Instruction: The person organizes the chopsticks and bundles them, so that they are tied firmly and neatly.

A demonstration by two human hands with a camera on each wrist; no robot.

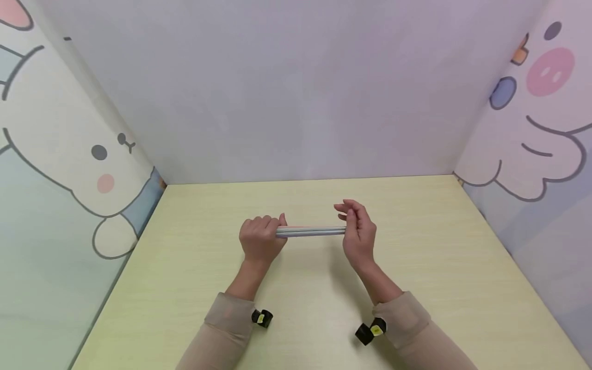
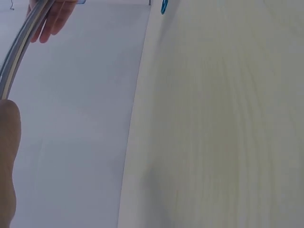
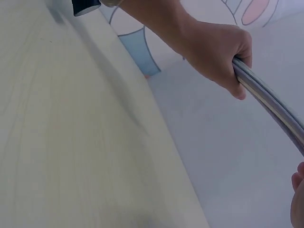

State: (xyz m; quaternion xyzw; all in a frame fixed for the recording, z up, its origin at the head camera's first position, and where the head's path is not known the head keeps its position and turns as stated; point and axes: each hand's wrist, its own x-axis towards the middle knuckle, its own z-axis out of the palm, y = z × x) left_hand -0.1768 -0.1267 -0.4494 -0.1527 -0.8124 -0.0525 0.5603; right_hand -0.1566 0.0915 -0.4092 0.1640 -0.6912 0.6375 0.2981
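Note:
A bundle of several slim, pale sticks (image 1: 314, 232) lies level between my hands, above the table. My left hand (image 1: 262, 236) grips its left end with the fingers curled round it. At the other end is my right hand (image 1: 359, 234), its thumb up and its fingers relaxed, with the stick ends at the thumb side of the palm. The right wrist view shows the left fist (image 3: 216, 47) round the sticks (image 3: 270, 97). In the left wrist view, the right hand's fingers (image 2: 52, 23) extend beside the bundle, not wrapped round it.
Below is a pale wood-grain table (image 1: 185, 308). A plain light wall (image 1: 296, 92) rises at the back, and side panels with cartoon animals (image 1: 106, 169) flank the table. Black wrist cameras (image 1: 365, 334) hang at both sleeves. A small blue loop (image 2: 164, 5) shows at the top of the left wrist view.

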